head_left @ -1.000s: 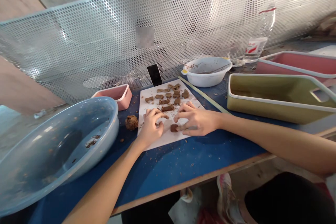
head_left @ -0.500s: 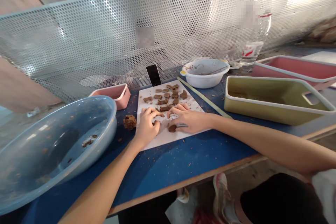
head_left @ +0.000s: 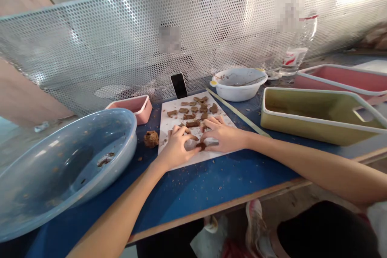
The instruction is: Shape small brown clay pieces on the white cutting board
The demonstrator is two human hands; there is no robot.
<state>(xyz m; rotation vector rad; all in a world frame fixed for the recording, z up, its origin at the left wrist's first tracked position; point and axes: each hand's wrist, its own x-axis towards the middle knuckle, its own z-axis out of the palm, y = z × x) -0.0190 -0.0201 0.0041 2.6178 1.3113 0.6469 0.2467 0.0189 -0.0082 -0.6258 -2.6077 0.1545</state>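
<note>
A small, dark brown clay piece (head_left: 200, 145) sits on the white board (head_left: 181, 162), between my two hands. My left hand (head_left: 178, 145) curves in from the left, its thumb and forefinger at the piece's near left side. From the right, my right hand (head_left: 220, 135) has its thumb and fingers curled against the same piece. The fingers partly cover it. Behind my hands, several shaped clay pieces (head_left: 190, 123) lie in rough rows on the board among crumbs. A rough clay lump (head_left: 151, 139) rests on the blue table just left of the board.
A big blue basin (head_left: 121, 157) stands at left, with a small pink box (head_left: 145, 109) behind it. A pale stick (head_left: 238, 113) lies right of the board. Beyond are a white basin (head_left: 240, 93), an olive bin (head_left: 302, 125), a bottle (head_left: 292, 58) and a phone (head_left: 179, 86) by the mesh screen (head_left: 127, 48).
My left hand has moved right, bringing its thumb and forefinger to the clay piece. My right hand remains at the piece. The view has shifted slightly.
</note>
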